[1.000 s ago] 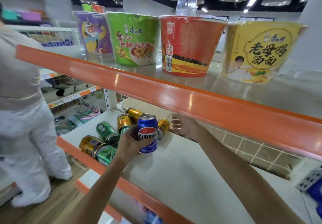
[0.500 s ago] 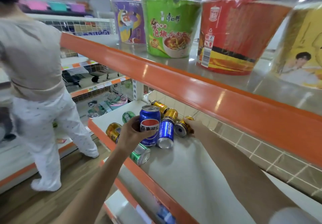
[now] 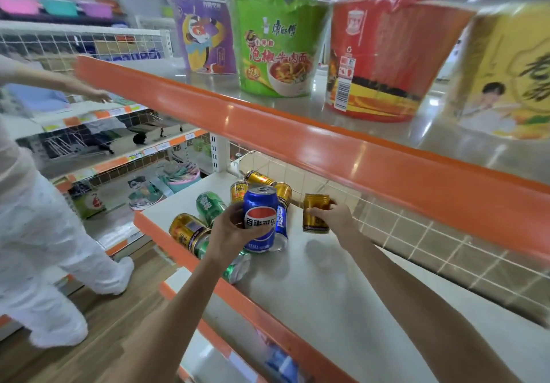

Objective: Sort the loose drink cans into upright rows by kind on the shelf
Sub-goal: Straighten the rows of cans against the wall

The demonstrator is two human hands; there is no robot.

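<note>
Here, seen from the head, the left hand wraps its fingers around an upright blue can over the shelf, the right hand pinches an upright gold can standing there, near loose cans lying sideways.

gold can now upright in right hand, clear of the pile

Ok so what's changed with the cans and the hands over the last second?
The right hand has taken a gold can out of the pile and stood it upright on the shelf, to the right of the heap, fingers curled round it. The left hand still holds the blue Pepsi can upright. The other cans stay lying loose.
</note>
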